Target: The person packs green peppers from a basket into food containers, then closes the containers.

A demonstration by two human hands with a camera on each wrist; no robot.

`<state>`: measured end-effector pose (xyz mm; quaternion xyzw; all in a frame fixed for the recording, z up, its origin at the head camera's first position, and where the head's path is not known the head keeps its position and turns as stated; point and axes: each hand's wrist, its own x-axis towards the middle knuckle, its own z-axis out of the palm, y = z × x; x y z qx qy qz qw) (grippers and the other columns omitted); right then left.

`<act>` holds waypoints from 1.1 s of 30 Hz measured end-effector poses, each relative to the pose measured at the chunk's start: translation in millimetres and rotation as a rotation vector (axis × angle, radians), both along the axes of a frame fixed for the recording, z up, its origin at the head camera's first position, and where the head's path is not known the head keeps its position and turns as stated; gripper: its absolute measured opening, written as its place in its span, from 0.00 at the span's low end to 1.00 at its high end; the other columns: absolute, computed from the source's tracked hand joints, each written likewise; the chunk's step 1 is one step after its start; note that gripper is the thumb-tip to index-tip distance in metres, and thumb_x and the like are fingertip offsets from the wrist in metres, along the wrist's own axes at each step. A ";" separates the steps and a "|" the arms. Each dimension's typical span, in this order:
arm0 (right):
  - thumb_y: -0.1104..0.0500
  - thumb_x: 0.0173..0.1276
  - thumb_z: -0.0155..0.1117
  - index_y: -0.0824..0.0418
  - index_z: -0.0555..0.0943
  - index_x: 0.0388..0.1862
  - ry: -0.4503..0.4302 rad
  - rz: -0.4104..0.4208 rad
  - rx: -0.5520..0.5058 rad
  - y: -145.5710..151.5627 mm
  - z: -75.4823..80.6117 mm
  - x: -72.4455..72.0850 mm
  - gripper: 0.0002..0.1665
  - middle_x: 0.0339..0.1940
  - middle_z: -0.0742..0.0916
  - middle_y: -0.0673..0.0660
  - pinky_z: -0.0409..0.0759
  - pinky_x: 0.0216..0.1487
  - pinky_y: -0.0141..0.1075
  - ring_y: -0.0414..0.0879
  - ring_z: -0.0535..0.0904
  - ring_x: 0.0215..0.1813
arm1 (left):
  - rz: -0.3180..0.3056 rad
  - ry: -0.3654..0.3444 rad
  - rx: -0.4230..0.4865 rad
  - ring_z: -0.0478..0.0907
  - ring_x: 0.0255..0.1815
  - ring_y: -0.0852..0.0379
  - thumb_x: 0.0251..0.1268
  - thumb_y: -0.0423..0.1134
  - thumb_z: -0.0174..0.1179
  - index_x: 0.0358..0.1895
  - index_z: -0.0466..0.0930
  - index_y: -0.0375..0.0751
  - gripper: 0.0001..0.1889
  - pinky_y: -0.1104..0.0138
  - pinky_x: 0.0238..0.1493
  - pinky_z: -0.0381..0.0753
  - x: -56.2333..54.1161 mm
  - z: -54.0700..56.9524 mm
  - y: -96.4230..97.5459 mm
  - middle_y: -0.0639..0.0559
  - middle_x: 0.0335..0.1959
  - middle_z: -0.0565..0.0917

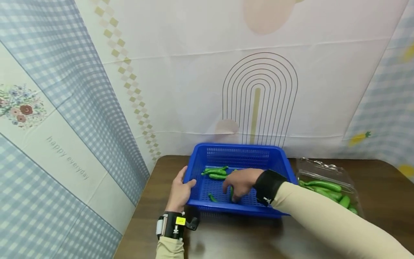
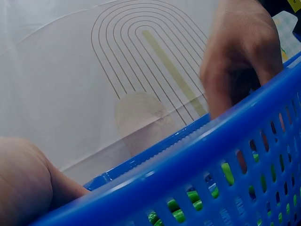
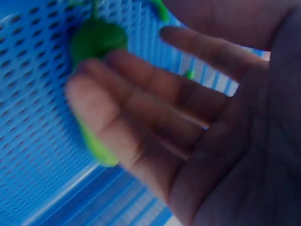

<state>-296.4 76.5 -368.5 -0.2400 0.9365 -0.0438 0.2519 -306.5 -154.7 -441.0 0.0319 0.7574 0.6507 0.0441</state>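
A blue plastic basket [image 1: 237,207] with slotted walls stands on the table. My left hand [image 1: 179,192] grips its left rim, thumb over the edge. My right hand [image 1: 242,181] reaches down inside the basket, fingers pointing at the floor. In the right wrist view a green pepper [image 3: 96,42] lies behind its fingertips; the fingers are fairly straight and the thumb stands apart, so the pepper is not pinched. Several green peppers [image 1: 216,172] lie together at the basket's left, and a small one [image 1: 212,197] is near the front wall.
To the right of the basket a clear plastic box [image 1: 318,168] with its lid folded back holds several more green peppers [image 1: 326,190]. The brown wooden table [image 1: 233,237] reaches toward me. A patterned cloth [image 1: 194,93] hangs right behind the basket.
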 end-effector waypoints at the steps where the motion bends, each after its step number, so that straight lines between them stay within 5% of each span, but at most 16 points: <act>1: 0.58 0.66 0.73 0.47 0.87 0.59 -0.008 0.024 0.018 -7.8 -0.6 -0.2 0.22 0.60 0.88 0.49 0.84 0.60 0.44 0.44 0.85 0.55 | 0.000 -0.003 0.002 0.74 0.71 0.33 0.76 0.32 0.54 0.83 0.56 0.39 0.35 0.39 0.68 0.75 -0.1 0.4 0.7 0.29 0.77 0.69; 3: 0.64 0.66 0.69 0.42 0.86 0.62 -0.017 0.087 0.038 -21.8 -1.4 -1.3 0.27 0.61 0.88 0.46 0.83 0.57 0.39 0.41 0.83 0.53 | 0.001 -0.007 0.006 0.73 0.72 0.32 0.76 0.32 0.54 0.83 0.56 0.40 0.35 0.38 0.70 0.74 -0.3 0.5 1.4 0.29 0.77 0.68; 8: 0.73 0.64 0.57 0.37 0.84 0.65 -0.112 0.087 0.059 -36.2 -9.7 -1.3 0.39 0.48 0.86 0.44 0.77 0.28 0.31 0.38 0.80 0.36 | -0.002 -0.002 0.020 0.70 0.75 0.31 0.75 0.30 0.55 0.82 0.57 0.38 0.35 0.36 0.73 0.69 -0.4 -2.7 4.0 0.29 0.77 0.68; 12: 0.74 0.59 0.61 0.43 0.88 0.45 -0.084 0.034 0.071 -22.7 -23.3 -3.6 0.27 0.37 0.85 0.45 0.72 0.18 0.29 0.38 0.78 0.25 | -0.007 -0.001 0.021 0.72 0.73 0.31 0.75 0.30 0.55 0.82 0.58 0.38 0.34 0.36 0.72 0.71 -0.7 -4.2 5.8 0.29 0.77 0.69; 16: 0.76 0.55 0.65 0.51 0.82 0.29 -0.037 -0.051 0.046 -0.7 -34.6 -12.4 0.18 0.30 0.82 0.47 0.72 0.18 0.30 0.40 0.77 0.23 | -0.002 0.001 0.032 0.73 0.72 0.32 0.75 0.30 0.55 0.82 0.57 0.38 0.34 0.37 0.71 0.72 -1.8 -3.1 5.0 0.29 0.77 0.69; 21: 0.78 0.58 0.61 0.55 0.77 0.28 -0.114 -0.255 -0.066 17.9 -43.4 -15.9 0.18 0.32 0.79 0.52 0.78 0.17 0.36 0.49 0.83 0.24 | 0.001 -0.008 0.025 0.71 0.74 0.31 0.76 0.31 0.54 0.83 0.57 0.39 0.35 0.36 0.72 0.70 -2.5 -2.1 3.7 0.30 0.78 0.68; 33: 0.79 0.62 0.60 0.60 0.76 0.30 -0.217 -0.430 -0.240 24.3 -47.0 -14.7 0.15 0.32 0.75 0.54 0.85 0.21 0.42 0.54 0.84 0.25 | 0.013 -0.026 0.003 0.73 0.71 0.33 0.76 0.31 0.54 0.83 0.57 0.41 0.34 0.38 0.70 0.73 -2.2 -1.4 5.6 0.31 0.78 0.68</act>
